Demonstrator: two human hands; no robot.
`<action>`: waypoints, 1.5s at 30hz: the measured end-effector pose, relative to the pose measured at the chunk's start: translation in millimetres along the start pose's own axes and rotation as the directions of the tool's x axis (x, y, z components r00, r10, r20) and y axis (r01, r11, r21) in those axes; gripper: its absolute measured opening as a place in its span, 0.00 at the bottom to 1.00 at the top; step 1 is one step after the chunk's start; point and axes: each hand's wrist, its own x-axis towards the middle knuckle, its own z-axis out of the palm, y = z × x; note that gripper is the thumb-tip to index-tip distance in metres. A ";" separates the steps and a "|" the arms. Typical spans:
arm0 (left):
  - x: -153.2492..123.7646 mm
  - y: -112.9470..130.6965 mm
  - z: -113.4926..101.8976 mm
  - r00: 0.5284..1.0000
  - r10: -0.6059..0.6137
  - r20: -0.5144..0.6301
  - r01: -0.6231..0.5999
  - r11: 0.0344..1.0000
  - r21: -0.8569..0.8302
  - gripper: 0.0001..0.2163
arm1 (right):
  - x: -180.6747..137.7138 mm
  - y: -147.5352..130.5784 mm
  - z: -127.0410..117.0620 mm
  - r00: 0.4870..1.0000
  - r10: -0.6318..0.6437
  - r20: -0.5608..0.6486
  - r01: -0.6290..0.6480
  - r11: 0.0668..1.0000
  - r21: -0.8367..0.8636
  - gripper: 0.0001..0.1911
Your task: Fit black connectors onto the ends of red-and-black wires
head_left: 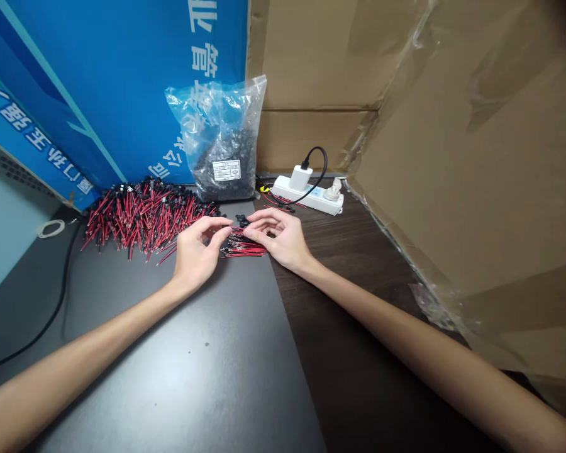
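Between my hands lies a small bunch of red-and-black wires, laid roughly side by side on the table. My left hand curls at the left end of the bunch, its thumb and forefinger pinching towards the wires. From the right, my right hand bends its fingers and thumb around the other end. The fingertips partly hide where they touch the wires. Just behind the bunch sit a few small black connectors. A large heap of red-and-black wires with black connectors spreads to the left of my left hand.
A clear plastic bag of small black parts stands behind, against a blue printed board. To its right is a white power strip with a charger and black cable. Cardboard walls the right side. A black cord runs along the left.
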 end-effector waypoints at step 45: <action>50.6 3.4 -43.2 0.873 0.150 0.464 -0.426 0.699 0.575 0.14 | 0.1 -2.3 -21.7 0.963 -0.138 0.230 0.211 0.920 -0.331 0.08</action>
